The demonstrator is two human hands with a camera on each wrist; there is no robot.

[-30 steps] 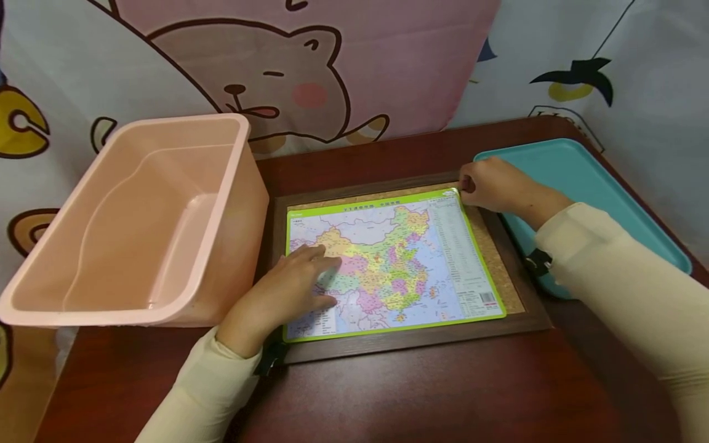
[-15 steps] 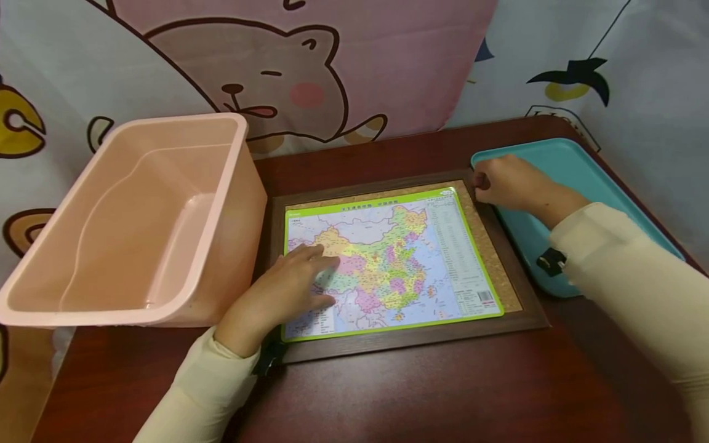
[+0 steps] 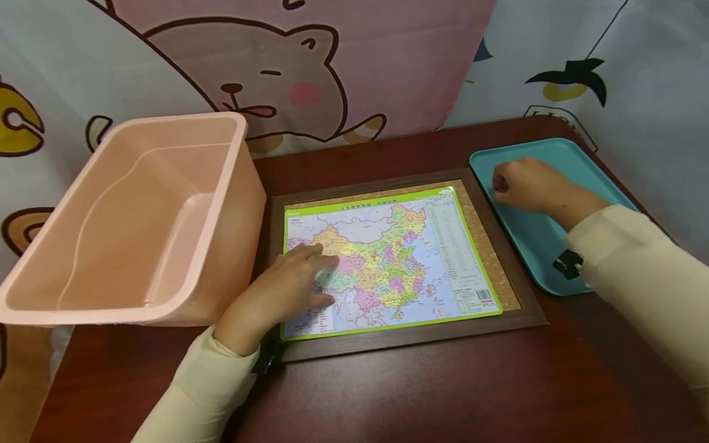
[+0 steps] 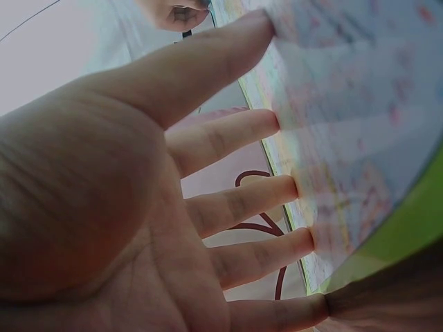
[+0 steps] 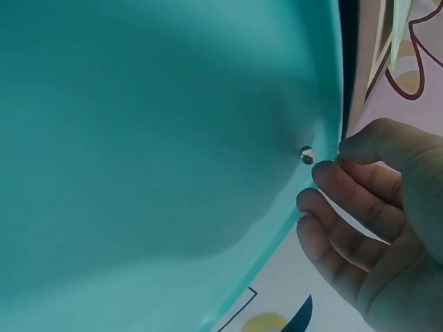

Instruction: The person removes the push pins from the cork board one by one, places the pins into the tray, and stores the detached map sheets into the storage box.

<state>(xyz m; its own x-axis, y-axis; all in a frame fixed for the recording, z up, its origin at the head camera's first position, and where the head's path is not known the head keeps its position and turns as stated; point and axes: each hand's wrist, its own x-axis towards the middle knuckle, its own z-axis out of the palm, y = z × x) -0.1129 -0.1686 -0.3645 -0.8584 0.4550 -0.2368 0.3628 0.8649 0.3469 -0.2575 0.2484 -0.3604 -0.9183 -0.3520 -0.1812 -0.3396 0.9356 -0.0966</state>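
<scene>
Your right hand (image 3: 528, 184) has left the far right corner of the map (image 3: 388, 261) and now sits over the near-left part of the teal tray (image 3: 554, 246), just to the right of the wooden frame (image 3: 415, 338). Its grip is curled. In the right wrist view the fingertips (image 5: 325, 173) pinch toward a small round pin (image 5: 306, 155) that lies against the tray's inner wall, but you cannot tell for certain from these pictures whether the pin is held or only touched.

Your left hand (image 3: 288, 289) has not shifted. It lies flat on the left half of the map with its fingers straight and spread, pressing the sheet down; its grip is open and holds nothing. The left wrist view shows the same, with all fingertips (image 4: 270, 121) resting on the printed surface.

That map, with its green border, lies inside the wooden frame on a cork backing (image 3: 487, 240); a strip of cork shows along the map's right and far edges. An empty pink bin (image 3: 138, 215) stands just left of the frame, touching or nearly touching it. Frame, bin and tray all rest on the dark red desk (image 3: 443, 394). Behind the frame hangs a cartoon-printed cloth (image 3: 304, 61).
</scene>
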